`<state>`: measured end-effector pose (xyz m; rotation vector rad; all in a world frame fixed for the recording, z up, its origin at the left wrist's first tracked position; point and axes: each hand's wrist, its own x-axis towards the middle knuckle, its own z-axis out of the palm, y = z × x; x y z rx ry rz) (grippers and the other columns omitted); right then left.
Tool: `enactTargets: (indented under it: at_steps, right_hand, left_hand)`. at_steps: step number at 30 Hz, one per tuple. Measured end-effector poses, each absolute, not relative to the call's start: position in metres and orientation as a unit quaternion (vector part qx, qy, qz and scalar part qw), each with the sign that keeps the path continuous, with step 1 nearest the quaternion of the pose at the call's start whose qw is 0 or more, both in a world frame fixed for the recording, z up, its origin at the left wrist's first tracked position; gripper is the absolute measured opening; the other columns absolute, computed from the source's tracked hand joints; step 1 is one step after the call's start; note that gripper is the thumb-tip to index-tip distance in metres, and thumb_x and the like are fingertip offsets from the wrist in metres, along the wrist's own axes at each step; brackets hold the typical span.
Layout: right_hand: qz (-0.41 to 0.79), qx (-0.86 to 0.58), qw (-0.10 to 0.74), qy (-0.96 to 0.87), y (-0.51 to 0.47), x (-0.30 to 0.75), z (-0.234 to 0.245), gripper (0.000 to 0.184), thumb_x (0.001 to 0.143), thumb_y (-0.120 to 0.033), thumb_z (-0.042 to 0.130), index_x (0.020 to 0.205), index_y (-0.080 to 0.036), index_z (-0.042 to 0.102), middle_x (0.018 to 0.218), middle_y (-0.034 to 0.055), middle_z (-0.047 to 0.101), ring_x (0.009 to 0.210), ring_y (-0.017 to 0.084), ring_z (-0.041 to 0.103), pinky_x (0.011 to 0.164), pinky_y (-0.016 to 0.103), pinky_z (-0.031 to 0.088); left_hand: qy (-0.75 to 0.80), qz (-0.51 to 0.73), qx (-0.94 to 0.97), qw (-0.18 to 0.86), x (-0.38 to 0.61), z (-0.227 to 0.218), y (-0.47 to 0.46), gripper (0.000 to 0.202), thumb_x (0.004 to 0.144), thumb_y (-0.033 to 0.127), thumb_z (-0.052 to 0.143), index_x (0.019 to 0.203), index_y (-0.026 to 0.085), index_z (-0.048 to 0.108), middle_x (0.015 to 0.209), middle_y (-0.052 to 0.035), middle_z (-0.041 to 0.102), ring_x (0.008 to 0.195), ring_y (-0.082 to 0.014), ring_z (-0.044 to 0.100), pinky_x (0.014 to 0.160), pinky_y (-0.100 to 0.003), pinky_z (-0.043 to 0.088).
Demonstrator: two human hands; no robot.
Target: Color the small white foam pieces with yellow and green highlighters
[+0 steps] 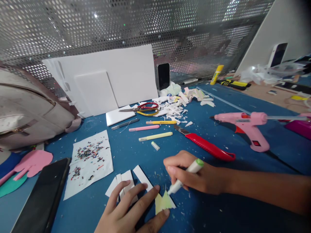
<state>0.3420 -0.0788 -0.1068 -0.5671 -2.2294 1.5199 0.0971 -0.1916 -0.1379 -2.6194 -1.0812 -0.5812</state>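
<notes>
Right hand (202,178) grips marker (194,166) mid-barrel.

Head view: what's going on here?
The right hand holds a white, green-ended marker, its tip at a small paper piece, mostly yellow-green with a white edge showing. The left hand is spread flat, its thumb at the piece's near edge. White strips lie by the left fingers; the red cutter and pink glue gun lie unheld.
</notes>
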Motion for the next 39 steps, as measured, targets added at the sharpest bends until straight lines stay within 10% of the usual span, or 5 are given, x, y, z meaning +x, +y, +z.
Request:
enactTargets:
  at_steps: [39]
  right_hand:
    - [0.586, -0.156, 0.151, -0.781, -0.0779, 0.3406, -0.1099, 0.048, 0.099, -0.052, 0.047, 0.067, -0.016, 0.052, 0.053, -0.0033, 0.050, 0.045, 0.009, 0.050, 0.045, 0.019, 0.037]
  left_hand:
    - [-0.367, -0.214, -0.895, 0.131, 0.0971, -0.1405, -0.1907, 0.039, 0.108, 0.029, 0.040, 0.138, 0.049, 0.053, 0.138, 0.0116, 0.062, 0.120, -0.0165, 0.057, 0.121, -0.041, 0.023]
